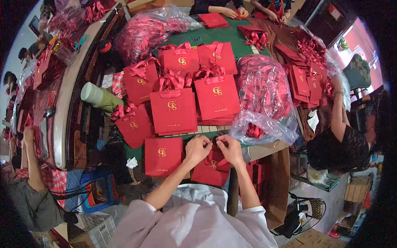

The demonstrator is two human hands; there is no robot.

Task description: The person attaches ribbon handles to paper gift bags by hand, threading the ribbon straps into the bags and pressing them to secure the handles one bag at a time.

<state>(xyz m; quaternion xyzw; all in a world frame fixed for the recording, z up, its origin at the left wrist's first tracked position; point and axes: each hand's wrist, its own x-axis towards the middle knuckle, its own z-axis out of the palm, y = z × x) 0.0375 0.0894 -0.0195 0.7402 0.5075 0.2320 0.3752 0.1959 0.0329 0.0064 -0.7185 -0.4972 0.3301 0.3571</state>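
Note:
A red paper gift bag (211, 170) with gold print lies at the table's near edge, just under my hands. My left hand (198, 149) is closed in a pinch on a red ribbon at the bag's top. Close by on the right, my right hand (230, 148) pinches at the same ribbon, its fingertips a little apart from the left ones. Much of the ribbon is hidden by my fingers. To the left of my left hand lies another red gift bag (163, 156), with no ribbon showing on it.
Stacks of red gift bags with ribbon handles (173, 111) stand ahead on the green table (186, 37). Clear plastic bags of red ribbons (264, 87) flank them. A pale green cup (93, 94) lies at the left. An open cardboard box (281, 186) stands at right. Other people work around.

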